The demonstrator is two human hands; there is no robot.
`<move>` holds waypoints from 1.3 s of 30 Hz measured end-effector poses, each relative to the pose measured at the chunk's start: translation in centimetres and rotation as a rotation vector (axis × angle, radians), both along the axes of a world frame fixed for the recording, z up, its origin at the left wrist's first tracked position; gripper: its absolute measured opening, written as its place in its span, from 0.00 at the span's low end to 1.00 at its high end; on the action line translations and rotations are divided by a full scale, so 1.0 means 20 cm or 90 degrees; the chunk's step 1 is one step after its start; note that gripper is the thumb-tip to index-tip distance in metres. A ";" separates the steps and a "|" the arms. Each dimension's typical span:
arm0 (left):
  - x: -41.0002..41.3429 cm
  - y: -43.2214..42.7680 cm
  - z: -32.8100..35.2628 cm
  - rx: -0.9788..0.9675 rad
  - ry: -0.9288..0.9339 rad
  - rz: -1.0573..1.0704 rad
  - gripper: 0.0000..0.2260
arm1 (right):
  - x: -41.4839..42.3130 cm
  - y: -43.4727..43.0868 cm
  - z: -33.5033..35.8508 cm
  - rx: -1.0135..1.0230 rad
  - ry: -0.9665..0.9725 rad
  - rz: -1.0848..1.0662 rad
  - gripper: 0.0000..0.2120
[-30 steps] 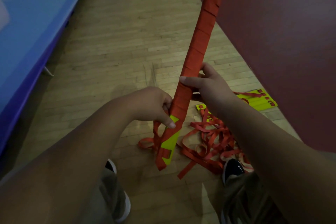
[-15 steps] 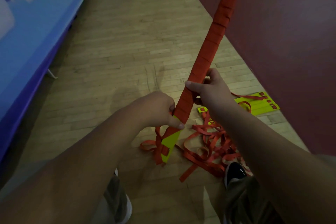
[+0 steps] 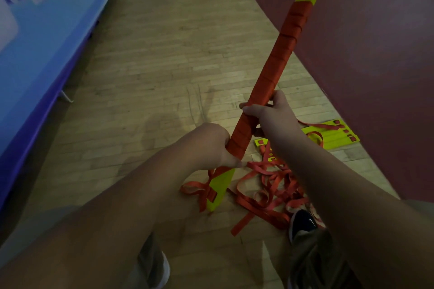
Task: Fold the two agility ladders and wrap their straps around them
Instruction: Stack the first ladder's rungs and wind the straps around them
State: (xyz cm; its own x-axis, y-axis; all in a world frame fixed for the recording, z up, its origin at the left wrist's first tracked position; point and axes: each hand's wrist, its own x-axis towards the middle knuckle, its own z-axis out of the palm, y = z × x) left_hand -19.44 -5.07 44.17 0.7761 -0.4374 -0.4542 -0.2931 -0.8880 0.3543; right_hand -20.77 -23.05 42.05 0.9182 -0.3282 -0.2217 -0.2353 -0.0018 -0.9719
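A folded agility ladder, a long yellow bundle wound almost fully in orange strap, stands tilted with its top leaning right and away. My left hand grips it low down, just above the bare yellow end. Higher up, my right hand holds the wrapped bundle with fingers curled round it. The second ladder, a stack of yellow rungs, lies on the floor to the right behind my right arm. Its loose orange strap is heaped in a tangle on the floor.
I stand on a wooden floor. A dark red mat covers the right side, a blue padded panel the left. My shoes, the left shoe and the right shoe, are at the bottom, the right one beside the strap pile.
The wrapped ladder has tilted further to the right and its lower end has dropped nearer the floor. Both hands kept their hold and moved slightly down and right with it.
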 end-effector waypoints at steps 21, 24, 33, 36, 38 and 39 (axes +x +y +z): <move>0.09 0.15 0.08 -0.142 0.223 -0.041 0.16 | 0.02 -0.04 0.04 0.323 0.008 0.065 0.23; 0.08 0.14 0.08 -0.158 0.244 -0.041 0.18 | 0.03 -0.05 0.04 0.327 -0.002 0.064 0.26; 0.14 0.18 0.06 -0.102 0.176 -0.060 0.15 | 0.01 -0.04 0.04 0.252 -0.004 0.111 0.14; 0.14 0.18 0.05 -0.050 0.141 -0.081 0.17 | 0.01 -0.03 0.04 0.218 0.002 0.098 0.16; 0.13 0.18 0.04 -0.010 0.122 -0.092 0.17 | 0.01 -0.03 0.02 0.201 0.005 0.093 0.18; 0.13 0.17 0.03 0.008 0.114 -0.099 0.17 | 0.01 -0.02 0.02 0.194 0.004 0.088 0.18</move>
